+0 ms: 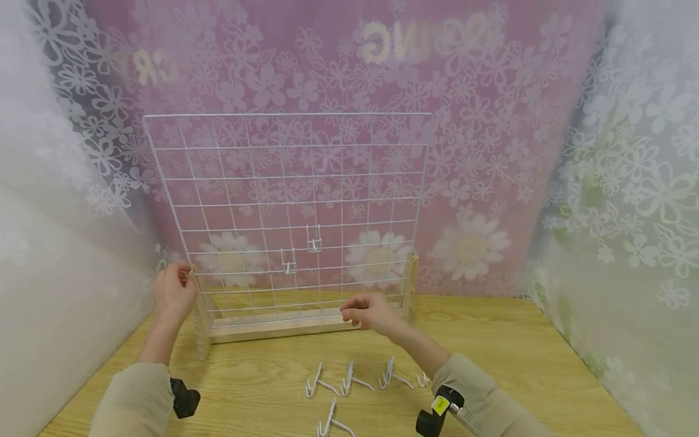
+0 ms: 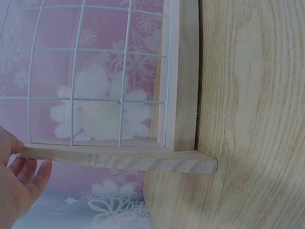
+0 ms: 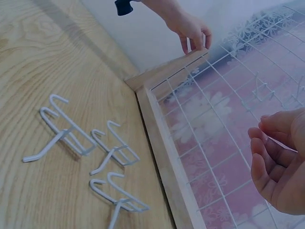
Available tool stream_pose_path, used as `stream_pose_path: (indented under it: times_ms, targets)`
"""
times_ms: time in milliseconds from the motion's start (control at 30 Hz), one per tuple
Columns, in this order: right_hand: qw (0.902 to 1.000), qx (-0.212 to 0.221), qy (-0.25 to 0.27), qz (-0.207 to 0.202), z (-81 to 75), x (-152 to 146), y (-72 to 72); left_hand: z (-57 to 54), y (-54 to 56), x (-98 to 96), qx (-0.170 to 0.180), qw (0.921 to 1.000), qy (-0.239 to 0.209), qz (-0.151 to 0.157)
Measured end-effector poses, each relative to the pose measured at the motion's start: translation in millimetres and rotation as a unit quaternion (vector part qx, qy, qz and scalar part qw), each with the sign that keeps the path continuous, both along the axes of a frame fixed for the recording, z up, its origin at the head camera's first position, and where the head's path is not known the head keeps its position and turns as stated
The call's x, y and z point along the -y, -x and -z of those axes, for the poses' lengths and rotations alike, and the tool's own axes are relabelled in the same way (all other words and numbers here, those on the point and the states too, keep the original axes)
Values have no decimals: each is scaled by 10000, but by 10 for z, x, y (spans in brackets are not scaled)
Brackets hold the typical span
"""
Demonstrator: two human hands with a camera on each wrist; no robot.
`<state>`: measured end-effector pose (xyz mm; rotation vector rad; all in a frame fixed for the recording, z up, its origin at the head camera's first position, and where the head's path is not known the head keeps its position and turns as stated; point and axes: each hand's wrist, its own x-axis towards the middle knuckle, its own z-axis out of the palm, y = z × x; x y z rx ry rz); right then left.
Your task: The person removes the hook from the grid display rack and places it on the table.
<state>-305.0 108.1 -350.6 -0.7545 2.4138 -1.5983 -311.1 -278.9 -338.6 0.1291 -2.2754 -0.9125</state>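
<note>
A white wire grid panel (image 1: 327,176) stands upright in a pale wooden stand (image 1: 256,334). My left hand (image 1: 173,293) pinches the top of the stand's left post (image 2: 95,156), thumb and fingers on either side of it. In front of the grid's lower right part is my right hand (image 1: 374,312), its fingers loosely bent with nothing between them. Two white wire hooks hang on the grid, one hook (image 1: 314,238) higher and right of the other hook (image 1: 289,262). In the right wrist view, several more white hooks (image 3: 66,133) lie on the table.
The wood-grain table (image 1: 491,352) carries the stand and the loose hooks, which lie between the stand and my body. A pink flowered curtain (image 1: 491,182) hangs behind the grid. Pale flowered sheets (image 1: 644,200) close in the sides.
</note>
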Motion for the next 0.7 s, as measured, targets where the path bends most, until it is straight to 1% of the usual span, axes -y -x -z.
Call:
stream_pose_path:
  times_ms: [133, 167, 367, 400, 700]
  targets:
    - [9999, -85, 73, 1, -63, 26, 29, 13, 5, -2, -29, 10000, -21, -4]
    - [9999, -102, 54, 29, -113, 40, 0, 15, 5, -2, -32, 10000, -42, 4]
    - [9998, -144, 49, 84, -211, 78, 55, 18, -8, -6, -74, 10000, -26, 22]
    - [9998, -168, 56, 82, -194, 76, 97, 18, -11, -7, -88, 10000, -18, 21]
    - [9995, -220, 132, 204, -334, 121, 142, 5, -10, -13, -94, 10000, -20, 1]
